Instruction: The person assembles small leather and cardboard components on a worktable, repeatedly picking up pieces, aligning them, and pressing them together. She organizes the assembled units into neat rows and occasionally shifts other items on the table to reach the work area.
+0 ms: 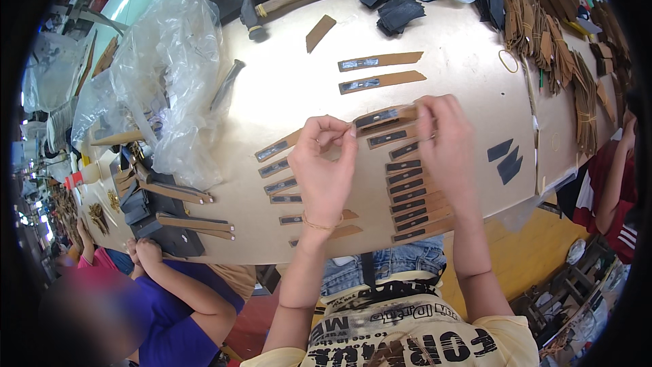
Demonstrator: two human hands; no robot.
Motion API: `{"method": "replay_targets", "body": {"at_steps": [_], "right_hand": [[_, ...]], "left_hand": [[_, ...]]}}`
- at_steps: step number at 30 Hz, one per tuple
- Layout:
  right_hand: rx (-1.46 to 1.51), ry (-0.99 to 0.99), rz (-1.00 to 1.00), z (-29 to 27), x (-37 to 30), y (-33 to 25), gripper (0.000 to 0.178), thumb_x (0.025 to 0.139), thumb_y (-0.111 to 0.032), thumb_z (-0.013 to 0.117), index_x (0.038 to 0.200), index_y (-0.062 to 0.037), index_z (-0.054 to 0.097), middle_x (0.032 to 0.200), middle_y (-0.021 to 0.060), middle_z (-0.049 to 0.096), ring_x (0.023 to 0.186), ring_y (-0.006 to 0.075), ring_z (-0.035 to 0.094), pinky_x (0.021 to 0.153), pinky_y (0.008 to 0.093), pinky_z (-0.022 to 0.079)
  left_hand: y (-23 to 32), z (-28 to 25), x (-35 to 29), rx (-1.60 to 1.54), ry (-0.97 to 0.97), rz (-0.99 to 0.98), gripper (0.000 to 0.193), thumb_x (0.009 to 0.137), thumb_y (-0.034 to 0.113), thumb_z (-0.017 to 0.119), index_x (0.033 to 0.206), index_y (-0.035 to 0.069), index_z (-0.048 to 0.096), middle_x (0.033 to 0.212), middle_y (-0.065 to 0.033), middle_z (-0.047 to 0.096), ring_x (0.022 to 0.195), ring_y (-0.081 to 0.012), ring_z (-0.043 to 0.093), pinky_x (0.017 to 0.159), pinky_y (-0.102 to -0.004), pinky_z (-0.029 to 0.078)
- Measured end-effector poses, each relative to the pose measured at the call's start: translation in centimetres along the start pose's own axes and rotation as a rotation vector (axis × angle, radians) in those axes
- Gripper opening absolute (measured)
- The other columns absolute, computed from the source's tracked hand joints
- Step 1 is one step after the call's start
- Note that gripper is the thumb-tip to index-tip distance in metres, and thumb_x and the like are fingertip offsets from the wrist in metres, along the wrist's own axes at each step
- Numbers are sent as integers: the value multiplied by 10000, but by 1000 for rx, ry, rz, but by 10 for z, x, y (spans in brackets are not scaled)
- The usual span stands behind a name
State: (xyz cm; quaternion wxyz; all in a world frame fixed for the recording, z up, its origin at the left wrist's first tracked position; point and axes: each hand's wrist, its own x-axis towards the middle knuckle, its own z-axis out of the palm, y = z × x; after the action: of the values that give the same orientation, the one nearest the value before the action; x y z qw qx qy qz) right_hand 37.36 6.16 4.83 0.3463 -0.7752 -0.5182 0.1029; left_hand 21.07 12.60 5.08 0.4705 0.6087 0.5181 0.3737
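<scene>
A brown leather strip (377, 119) with a dark rectangular patch stretches between my two hands, above the table. My left hand (322, 170) pinches near its left end, thumb and forefinger together. At the strip's right end is my right hand (447, 146), its fingers curled over it and blurred. Below my right hand lies a column of similar patched strips (407, 187), partly covered by the hand and forearm. Another column of strips (275, 149) runs beneath my left hand and wrist. Farther off, two strips with shiny bluish patches (390, 82) lie side by side.
A hammer (252, 17) and crumpled clear plastic (180, 61) lie far left. Black pieces (397, 13) are piled at the back. Bundled brown strips (536, 24) line the far right; small dark pieces (508, 166) lie nearer. A person in purple (176, 306) sits at the left.
</scene>
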Motion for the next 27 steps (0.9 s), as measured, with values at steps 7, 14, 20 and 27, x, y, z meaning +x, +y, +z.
{"method": "replay_targets", "body": {"at_steps": [7, 14, 20, 27], "right_hand": [[379, 100, 438, -35, 11, 46, 175, 923, -134, 504, 819, -6, 564, 814, 95, 602, 619, 157, 481, 574, 287, 403], [1365, 9, 448, -29, 10, 48, 226, 872, -110, 522, 675, -73, 417, 842, 87, 591, 583, 63, 362, 543, 220, 327], [1454, -164, 509, -22, 19, 35, 218, 834, -24, 556, 660, -80, 436, 865, 111, 618, 578, 64, 402, 530, 190, 353], [1127, -365, 435, -7, 25, 12, 70, 878, -79, 524, 874, -28, 572, 826, 55, 578, 607, 52, 406, 535, 192, 342]], "left_hand": [[-6, -1, 11, 281, -6, -8, 154, 850, 75, 704, 980, 6, 662, 908, -98, 685, 811, -174, 611, 818, -317, 461], [-20, 10, 39, 667, 49, 287, 277, 884, 176, 680, 1115, 24, 703, 1255, -185, 564, 1074, -310, 541, 930, -432, 397], [-20, 19, 43, 633, 4, 303, 195, 855, 114, 696, 1030, 34, 728, 1158, -134, 636, 1071, -294, 570, 944, -425, 394], [-8, 7, 37, 26, -130, -98, 178, 873, 68, 692, 1037, 15, 739, 870, -98, 744, 802, -182, 685, 797, -318, 503]]}}
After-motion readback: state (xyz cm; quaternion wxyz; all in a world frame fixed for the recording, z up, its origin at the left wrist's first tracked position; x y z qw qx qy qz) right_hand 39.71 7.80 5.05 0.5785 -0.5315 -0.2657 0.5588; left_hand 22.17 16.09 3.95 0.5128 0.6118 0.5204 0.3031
